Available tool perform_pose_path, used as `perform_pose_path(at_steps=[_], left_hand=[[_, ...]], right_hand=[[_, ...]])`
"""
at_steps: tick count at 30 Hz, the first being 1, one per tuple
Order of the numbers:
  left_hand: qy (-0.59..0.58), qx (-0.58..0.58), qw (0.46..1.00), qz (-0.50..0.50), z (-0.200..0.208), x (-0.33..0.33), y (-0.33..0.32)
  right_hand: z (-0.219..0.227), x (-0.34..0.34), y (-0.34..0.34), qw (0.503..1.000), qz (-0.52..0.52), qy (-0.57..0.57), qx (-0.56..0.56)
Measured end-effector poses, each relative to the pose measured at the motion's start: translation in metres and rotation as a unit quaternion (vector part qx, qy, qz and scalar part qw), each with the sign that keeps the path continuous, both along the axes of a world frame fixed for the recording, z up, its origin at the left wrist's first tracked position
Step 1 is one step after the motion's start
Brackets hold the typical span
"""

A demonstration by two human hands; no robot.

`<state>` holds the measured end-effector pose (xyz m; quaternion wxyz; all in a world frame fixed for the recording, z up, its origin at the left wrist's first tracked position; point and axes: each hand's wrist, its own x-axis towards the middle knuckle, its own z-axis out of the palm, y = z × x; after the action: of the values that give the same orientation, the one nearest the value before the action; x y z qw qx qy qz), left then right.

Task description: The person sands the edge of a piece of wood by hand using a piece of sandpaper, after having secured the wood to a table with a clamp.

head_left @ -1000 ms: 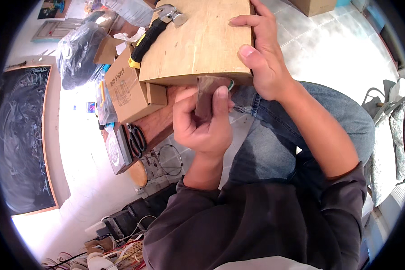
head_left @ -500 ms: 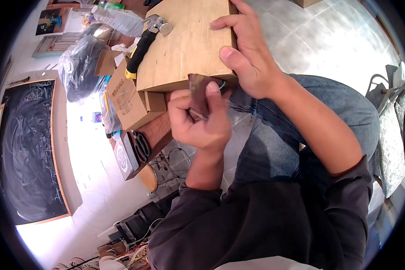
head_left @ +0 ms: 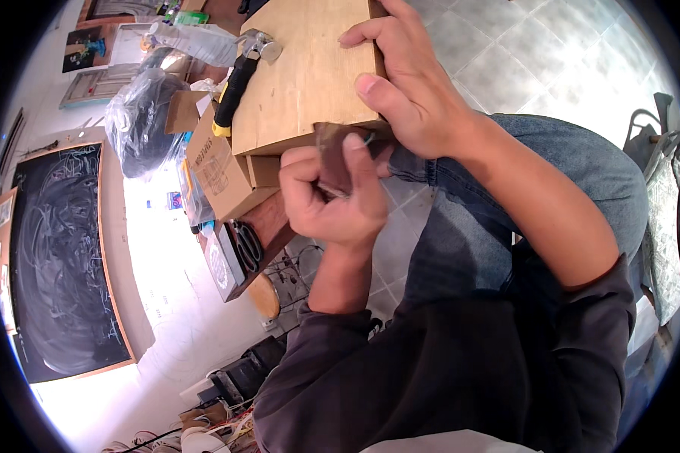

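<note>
A pale wooden box (head_left: 302, 75) stands on the table in front of me, its broad flat face turned up. My left hand (head_left: 336, 192) pinches a folded piece of brown sandpaper (head_left: 334, 155) between thumb and fingers, against the near edge of the box. My right hand (head_left: 415, 90) grips the right side of the box, thumb and fingertips on its upper face and the other fingers partly hidden. On the left part of that face lies a claw hammer (head_left: 242, 83) with a black and yellow handle.
Left of the wooden box are a cardboard box (head_left: 223, 162) and a plastic-wrapped dark bundle (head_left: 145, 121). Black-handled scissors (head_left: 246, 245) lie near the corner of the brown table (head_left: 270, 230). My jeans-clad leg (head_left: 567, 162) is under my right forearm.
The view has shifted slightly. The left hand stays at the near edge with the sandpaper, barely displaced; the right hand keeps its grip on the wooden box.
</note>
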<state>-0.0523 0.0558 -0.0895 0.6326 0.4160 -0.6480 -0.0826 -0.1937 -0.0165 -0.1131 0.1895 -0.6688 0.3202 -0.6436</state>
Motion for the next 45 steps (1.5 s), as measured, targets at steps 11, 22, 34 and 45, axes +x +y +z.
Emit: perform_pose_path(at_steps=[11, 22, 34, 45], left_hand=[[-0.098, -0.024, 0.995, 0.024, 0.0, 0.024, -0.003], [-0.17, -0.038, 0.984, 0.046, 0.011, 0.007, 0.0], [-0.16, -0.021, 0.983, 0.086, 0.008, 0.02, -0.002], [-0.069, 0.002, 0.996, 0.056, 0.007, 0.019, -0.003]], right_hand=[[0.002, 0.0, 0.0, 1.0, -0.002, 0.0, -0.017], [0.0, -0.001, -0.002, 1.0, 0.003, -0.001, -0.025], [-0.001, 0.0, 0.0, 1.0, -0.008, 0.012, -0.019], [0.009, 0.001, 0.006, 1.0, 0.001, 0.018, -0.005]])
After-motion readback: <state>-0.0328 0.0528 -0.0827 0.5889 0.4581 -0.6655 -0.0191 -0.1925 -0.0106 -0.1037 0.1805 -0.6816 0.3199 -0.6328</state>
